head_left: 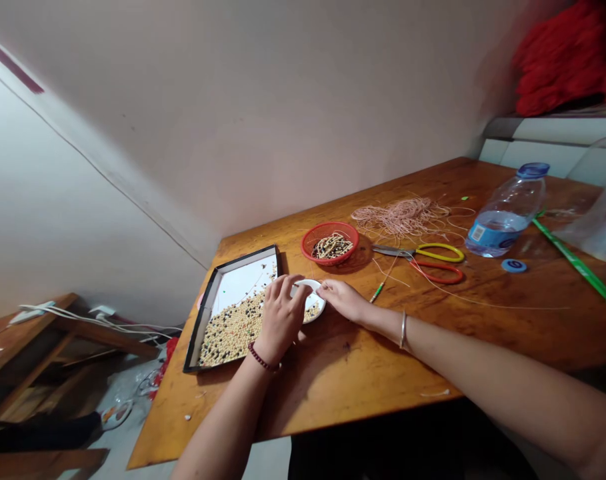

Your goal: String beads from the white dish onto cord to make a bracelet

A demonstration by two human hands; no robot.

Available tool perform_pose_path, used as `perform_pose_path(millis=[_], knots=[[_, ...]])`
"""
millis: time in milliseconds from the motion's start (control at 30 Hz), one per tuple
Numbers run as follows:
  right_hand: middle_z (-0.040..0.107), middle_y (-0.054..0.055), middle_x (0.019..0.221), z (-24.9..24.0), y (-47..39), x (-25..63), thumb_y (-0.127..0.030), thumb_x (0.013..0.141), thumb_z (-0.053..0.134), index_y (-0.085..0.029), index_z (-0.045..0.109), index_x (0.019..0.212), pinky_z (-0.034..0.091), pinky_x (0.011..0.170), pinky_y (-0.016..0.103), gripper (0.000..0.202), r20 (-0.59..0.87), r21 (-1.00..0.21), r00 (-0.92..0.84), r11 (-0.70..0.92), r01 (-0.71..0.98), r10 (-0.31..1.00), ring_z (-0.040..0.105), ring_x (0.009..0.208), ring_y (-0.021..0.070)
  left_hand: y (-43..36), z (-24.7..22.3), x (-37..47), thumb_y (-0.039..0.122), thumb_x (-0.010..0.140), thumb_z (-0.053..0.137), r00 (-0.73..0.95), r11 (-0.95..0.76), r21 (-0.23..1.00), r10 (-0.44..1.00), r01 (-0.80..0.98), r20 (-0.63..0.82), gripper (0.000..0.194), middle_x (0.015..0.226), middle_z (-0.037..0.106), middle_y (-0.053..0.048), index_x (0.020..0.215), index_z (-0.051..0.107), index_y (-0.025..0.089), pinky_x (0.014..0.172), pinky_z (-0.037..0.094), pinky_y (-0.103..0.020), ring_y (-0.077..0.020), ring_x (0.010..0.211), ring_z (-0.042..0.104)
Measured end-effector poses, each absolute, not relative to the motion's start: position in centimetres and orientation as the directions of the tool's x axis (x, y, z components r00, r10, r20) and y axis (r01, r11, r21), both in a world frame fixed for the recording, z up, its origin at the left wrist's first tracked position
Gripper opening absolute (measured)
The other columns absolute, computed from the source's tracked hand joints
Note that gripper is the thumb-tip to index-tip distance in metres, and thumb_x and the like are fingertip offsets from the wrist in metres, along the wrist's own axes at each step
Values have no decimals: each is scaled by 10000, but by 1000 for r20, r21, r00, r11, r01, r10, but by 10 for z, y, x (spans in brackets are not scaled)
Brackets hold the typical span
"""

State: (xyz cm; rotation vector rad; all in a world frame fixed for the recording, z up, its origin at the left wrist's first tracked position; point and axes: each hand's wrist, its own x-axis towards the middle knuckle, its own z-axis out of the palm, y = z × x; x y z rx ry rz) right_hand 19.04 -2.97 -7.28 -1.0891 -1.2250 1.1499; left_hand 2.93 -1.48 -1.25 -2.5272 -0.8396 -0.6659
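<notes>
Holding the left hand [281,308] and right hand [345,300] at 1 white dish [321,309]
Left fingers curl over the dish, thumb apart, grip unclear; right fingertips draw together at its rim, and what they pinch cannot be told. The dish sits on the wooden surface [353,380], just beside a bead-filled tray [245,277]. Farther right, a bottle [507,212] wears a blue label [493,235] with a square code [478,232], lettering too small to read; the blue cap [513,266] bears a dark mark.
</notes>
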Motion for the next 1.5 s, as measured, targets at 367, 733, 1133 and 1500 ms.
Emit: perform_pose_path(millis=[367, 733, 1133, 1500], knots=[[594, 0, 679, -60, -36, 192, -371, 745, 597, -156, 580, 677, 408, 669, 256, 226, 163, -974, -67, 150, -171, 984, 532, 680, 135, -14, -13, 30, 234, 888, 529, 583, -749, 7, 521, 662, 623, 134, 1162, 556, -87, 1003, 597, 220, 958, 388, -423, -243, 1095, 471], [272, -123, 395, -44, -47, 191, -418, 743, 594, -190, 537, 748, 74, 348, 202, 235, -41, -921, -174, -104, -375, 984, 144, 334, 48, 5, -20, 28, 489, 865, 506, 220, -300, 926, 943, 228, 251, 377, 1061, 643, -95, 1080, 602, 194, 659, 471, -242, -165, 877, 609], [332, -120, 444, -45, -46, 190, -380, 728, 626, -200, 467, 750, 84, 341, 179, 241, -100, -898, -90, -129, -421, 991, 197, 330, 28, 0, -18, 35, 416, 783, 648, 243, -284, 936, 942, 206, 233, 267, 727, 645, -35, 759, 655, 150, 549, 421, -204, -113, 635, 560], [320, -101, 441, -51, -41, 194, -452, 764, 588, -175, 561, 749, 158, 368, 183, 279, -87, -934, 11, -78, -348, 996, 244, 369, 46, -1, -17, 33, 398, 845, 581, 282, -456, 860, 877, 229, 389, 245, 809, 664, -64, 808, 617, 158, 676, 495, -260, -156, 747, 626]])
